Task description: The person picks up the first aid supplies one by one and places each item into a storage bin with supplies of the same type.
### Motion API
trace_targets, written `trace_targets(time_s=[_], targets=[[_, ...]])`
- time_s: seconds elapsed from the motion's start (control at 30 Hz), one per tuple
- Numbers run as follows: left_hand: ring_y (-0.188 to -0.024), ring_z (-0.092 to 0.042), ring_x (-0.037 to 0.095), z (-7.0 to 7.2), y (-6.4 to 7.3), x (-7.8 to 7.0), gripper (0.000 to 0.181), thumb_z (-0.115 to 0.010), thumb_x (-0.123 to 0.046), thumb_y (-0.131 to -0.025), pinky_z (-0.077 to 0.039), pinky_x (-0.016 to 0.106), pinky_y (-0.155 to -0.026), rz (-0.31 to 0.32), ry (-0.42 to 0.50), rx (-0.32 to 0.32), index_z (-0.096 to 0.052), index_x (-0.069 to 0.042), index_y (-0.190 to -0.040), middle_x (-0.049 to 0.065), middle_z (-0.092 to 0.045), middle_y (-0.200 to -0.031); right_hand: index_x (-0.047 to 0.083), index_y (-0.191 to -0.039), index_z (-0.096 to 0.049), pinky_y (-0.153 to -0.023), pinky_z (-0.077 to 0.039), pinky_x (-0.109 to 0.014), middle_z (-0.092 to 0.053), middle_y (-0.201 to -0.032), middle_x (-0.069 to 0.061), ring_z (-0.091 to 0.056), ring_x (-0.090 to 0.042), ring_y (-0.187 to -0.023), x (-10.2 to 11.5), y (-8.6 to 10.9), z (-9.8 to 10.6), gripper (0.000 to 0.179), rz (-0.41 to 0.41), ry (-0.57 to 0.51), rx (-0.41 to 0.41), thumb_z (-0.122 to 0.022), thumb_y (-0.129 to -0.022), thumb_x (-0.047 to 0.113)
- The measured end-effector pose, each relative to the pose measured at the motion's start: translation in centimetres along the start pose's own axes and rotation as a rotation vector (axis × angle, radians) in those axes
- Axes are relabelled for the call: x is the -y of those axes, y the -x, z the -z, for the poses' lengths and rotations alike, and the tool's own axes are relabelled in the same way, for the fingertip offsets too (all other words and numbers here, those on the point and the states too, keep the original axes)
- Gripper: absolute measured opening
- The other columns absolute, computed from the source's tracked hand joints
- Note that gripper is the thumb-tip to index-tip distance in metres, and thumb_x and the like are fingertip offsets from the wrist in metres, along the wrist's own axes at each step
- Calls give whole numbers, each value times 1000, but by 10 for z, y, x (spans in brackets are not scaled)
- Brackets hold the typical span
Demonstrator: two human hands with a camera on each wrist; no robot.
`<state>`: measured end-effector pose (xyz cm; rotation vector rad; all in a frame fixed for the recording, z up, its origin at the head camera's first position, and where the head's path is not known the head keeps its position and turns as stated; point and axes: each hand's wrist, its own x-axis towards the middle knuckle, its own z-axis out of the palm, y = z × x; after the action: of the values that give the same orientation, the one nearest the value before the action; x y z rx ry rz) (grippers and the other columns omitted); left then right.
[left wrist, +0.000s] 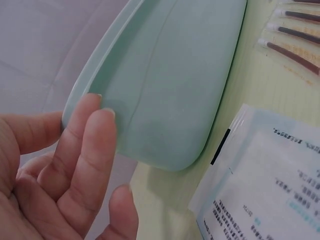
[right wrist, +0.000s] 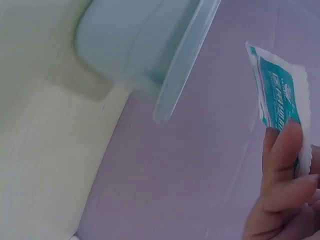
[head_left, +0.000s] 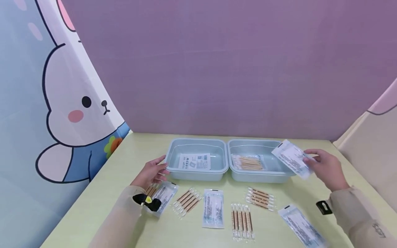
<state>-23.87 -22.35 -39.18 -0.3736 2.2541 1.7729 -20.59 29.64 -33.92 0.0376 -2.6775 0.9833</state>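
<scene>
Between its thumb and fingers, my right hand (head_left: 329, 168) pinches a flat sealed packet (head_left: 293, 158) by its right edge, above the right end of the right blue plastic bin (head_left: 260, 177). Small print covers the packet's white side; in the right wrist view its teal side (right wrist: 280, 92) shows. My left hand (head_left: 152, 172) is at the left end of the left blue bin (head_left: 198, 175), its loosely bent fingers (left wrist: 95, 155) at the rim and outer wall. A white printed packet (head_left: 194, 162) lies in the left bin. The right bin holds a pack of wooden cotton swabs (head_left: 248, 162).
On the pale table (head_left: 139, 141) in front lie printed packets (head_left: 213, 208) and clear packs of brown-stemmed swabs (head_left: 243, 220). One printed packet (head_left: 165, 196) lies beneath the left forearm, another (head_left: 302, 225) near the right sleeve. Behind the bins hangs a purple curtain (head_left: 229, 69).
</scene>
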Motion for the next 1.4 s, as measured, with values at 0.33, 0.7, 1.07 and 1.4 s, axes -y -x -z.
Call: trace_targets(time_s=[0.33, 0.7, 1.07, 1.4], targets=[[-56, -61, 15, -4, -2, -5, 53, -51, -22, -100, -43, 28, -58, 1, 1, 0, -34, -15, -150, 2, -68, -77, -16, -130, -47, -51, -50, -28, -58, -107, -37, -57, -14, -60, 44, -35, -35, 40, 17, -146, 149, -53, -93, -2], [-59, -62, 18, -9, -2, -12, 53, -51, -24, -100, -43, 29, -63, 7, -28, -17, -35, -17, -150, 4, -69, -81, -12, -130, -48, -59, -54, -28, -50, -95, -18, -57, -15, -62, 85, -64, -70, 38, 1, -324, 272, -54, -94, -3], [-56, -61, 17, -10, -5, -10, 52, -51, -22, -100, -43, 28, -59, 9, -9, -30, -36, -16, -149, 3, -68, -78, -8, -127, -54, -60, -55, -34, -56, -109, -26, -57, -23, -78, 134, -87, -115, 34, 45, -328, 336, -55, -93, -4], [-53, -60, 15, -9, -3, -9, 51, -52, -19, -99, -44, 29, -56, -1, 8, -42, -37, -14, -148, 1, -68, -73, -4, -120, -61, -59, -54, -35, -60, -107, -21, -57, -24, -78, 181, -100, -150, 29, 99, -228, 405, -59, -91, -2]])
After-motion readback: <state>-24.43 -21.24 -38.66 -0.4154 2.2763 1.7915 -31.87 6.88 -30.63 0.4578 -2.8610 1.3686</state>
